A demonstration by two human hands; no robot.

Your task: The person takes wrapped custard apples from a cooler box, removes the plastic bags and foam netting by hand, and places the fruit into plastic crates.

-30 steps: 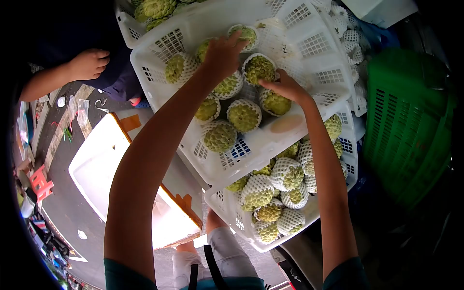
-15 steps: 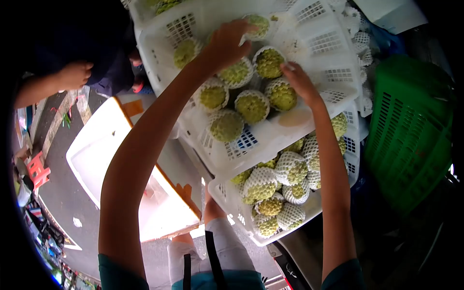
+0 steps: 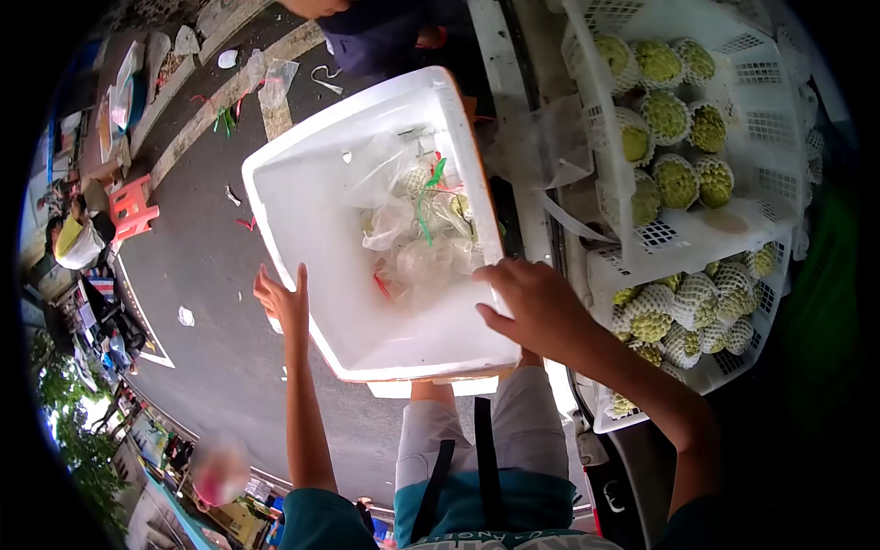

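A white foam box (image 3: 302, 183) is in front of me, with crumpled clear plastic bags (image 3: 426, 261) and green and red ties inside. My left hand (image 3: 284, 301) is just outside the box's left wall, its fingers apart and holding nothing. At the right side, my right hand (image 3: 541, 307) reaches over the rim with thumb and fingers spread; whether it touches the rim I cannot tell. To the right, a white plastic crate (image 3: 770, 179) holds several green custard apples (image 3: 676, 183) in foam nets, away from both hands.
Below that crate, a second white crate (image 3: 610, 423) holds more netted custard apples (image 3: 695, 302). A person in dark clothing (image 3: 385, 41) is at the top. On the pavement to the left are a red stool (image 3: 133, 209) and scattered litter (image 3: 186, 316).
Both hands have left the custard apples in the upper crate and moved left to the foam box. My view has swung left, so the box now sits in the middle with its inside showing.
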